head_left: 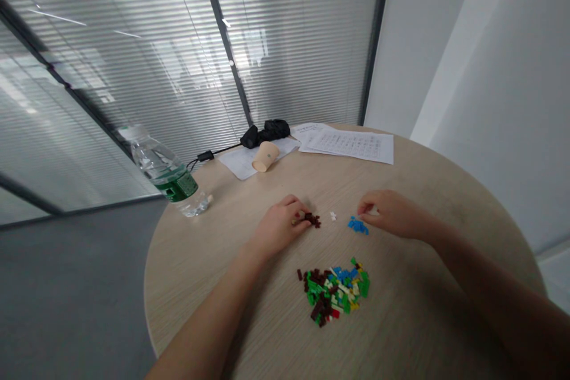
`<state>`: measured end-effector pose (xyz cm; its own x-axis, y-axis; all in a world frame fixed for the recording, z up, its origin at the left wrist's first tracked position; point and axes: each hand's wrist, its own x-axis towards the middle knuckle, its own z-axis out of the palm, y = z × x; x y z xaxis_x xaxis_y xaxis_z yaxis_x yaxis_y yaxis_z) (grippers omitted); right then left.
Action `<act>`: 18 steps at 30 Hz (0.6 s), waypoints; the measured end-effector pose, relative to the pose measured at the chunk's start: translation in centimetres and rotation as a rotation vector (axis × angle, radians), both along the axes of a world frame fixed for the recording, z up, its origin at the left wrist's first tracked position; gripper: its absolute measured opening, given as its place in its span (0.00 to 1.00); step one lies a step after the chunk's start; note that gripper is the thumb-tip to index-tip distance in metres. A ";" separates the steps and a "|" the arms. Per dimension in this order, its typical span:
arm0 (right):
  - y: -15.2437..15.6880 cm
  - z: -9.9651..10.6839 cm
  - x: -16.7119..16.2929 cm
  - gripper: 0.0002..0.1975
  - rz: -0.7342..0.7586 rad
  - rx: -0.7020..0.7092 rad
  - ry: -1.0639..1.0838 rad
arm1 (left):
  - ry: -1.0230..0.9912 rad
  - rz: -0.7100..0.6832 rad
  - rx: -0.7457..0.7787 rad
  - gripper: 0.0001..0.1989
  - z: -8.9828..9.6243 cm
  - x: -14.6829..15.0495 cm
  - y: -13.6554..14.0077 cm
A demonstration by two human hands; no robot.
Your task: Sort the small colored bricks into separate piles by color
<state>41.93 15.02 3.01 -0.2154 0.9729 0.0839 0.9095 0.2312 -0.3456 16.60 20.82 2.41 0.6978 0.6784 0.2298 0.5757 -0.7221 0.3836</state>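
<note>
My left hand (281, 221) rests at the left side of a small heap of brown toy bricks (315, 221). Its thumb and fingertips close on a brown brick at the heap's edge. My right hand (386, 211) is curled just above and right of a small heap of blue bricks (358, 225). Its thumb and fingers are pinched together; what is between them, if anything, is too small to make out. Between the two heaps lie a few white bricks (333, 216). Nearer to me spreads a larger mixed pile (333, 291) of brown, green, blue, cream, yellow and red bricks.
On the round wooden table (196, 285), a water bottle (171, 175) stands at the left edge. A paper cup (266, 157) lies on its side toward the back. Behind it are a black bundle (271, 132) with a cable and printed sheets (350, 143).
</note>
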 end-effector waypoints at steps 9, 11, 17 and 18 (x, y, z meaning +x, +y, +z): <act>-0.5 0.4 -0.1 0.04 0.050 -0.144 0.049 | -0.010 0.030 0.014 0.06 0.3 0.0 -0.1; -0.4 0.3 -0.1 0.04 0.039 -0.147 0.060 | -0.004 0.038 0.002 0.07 0.2 -0.1 -0.1; -0.2 0.1 -0.1 0.04 0.053 -0.073 0.084 | 0.006 0.028 -0.007 0.10 0.1 0.0 0.0; -0.2 0.0 -0.3 0.04 0.074 -0.033 0.087 | 0.012 0.028 -0.002 0.10 0.1 0.0 0.0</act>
